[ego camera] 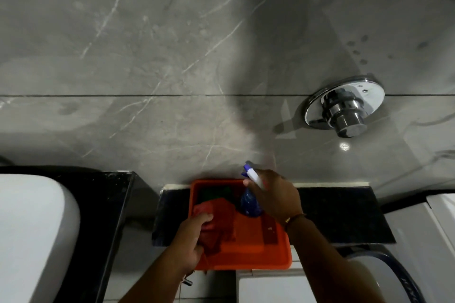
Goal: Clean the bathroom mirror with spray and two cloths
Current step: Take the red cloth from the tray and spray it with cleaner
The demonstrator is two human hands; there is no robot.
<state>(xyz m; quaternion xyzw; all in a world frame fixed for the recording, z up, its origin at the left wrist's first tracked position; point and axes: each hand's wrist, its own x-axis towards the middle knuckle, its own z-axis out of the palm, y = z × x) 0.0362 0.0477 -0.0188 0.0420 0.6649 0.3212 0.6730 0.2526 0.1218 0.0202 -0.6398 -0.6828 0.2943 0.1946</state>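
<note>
An orange plastic tray (248, 257) sits on a dark stone ledge (344, 216) against the grey marble-patterned wall (172, 56), and both of the person's hands are over it. The left hand (189, 236) has its fingers curled shut around a bunched red cloth (219, 221), which lies partly in the tray's left half and trails over the near rim. The right hand (275, 197) is wrapped around the neck of a blue spray bottle (250, 202); its white and blue nozzle head points up and to the left, while the bottle's body stands in the tray's far right part. A thin bracelet (294, 218) circles the right wrist. In the tray's far left corner lies something dark green (214, 193), possibly a second cloth, though the shade there makes it hard to be sure. A chrome flush valve button (344, 108) projects from the wall, up and to the right of the tray. To the left, a white basin (32, 229) rests on a black counter (108, 204). White fixtures fill the lower right corner.
</note>
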